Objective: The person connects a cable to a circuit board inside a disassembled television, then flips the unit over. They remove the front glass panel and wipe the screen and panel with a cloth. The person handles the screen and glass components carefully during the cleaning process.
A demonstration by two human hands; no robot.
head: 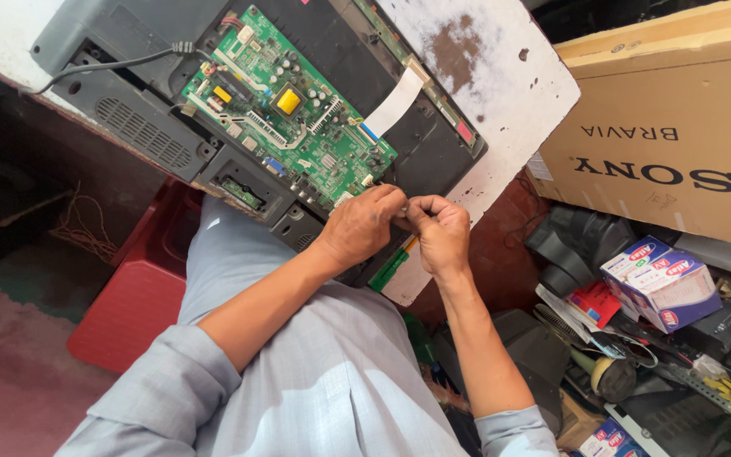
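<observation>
1. A green circuit board (285,110), dotted with a yellow component (288,101) and silver parts, is seen on a black and grey television back (141,114).
2. A white ribbon cable (397,101) is laid across the black panel.
3. The white table (501,93) is marked by a brown patch near its far edge.
4. A red stool (137,296), a tan cardboard box (678,127) and a light grey shirt (315,381) are also shown.

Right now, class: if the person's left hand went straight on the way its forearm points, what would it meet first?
The left hand points up-right, and the right hand lies directly in that line, knuckles nearly touching. Beyond it would come the white tabletop. Depth between the hands is unclear.
</observation>
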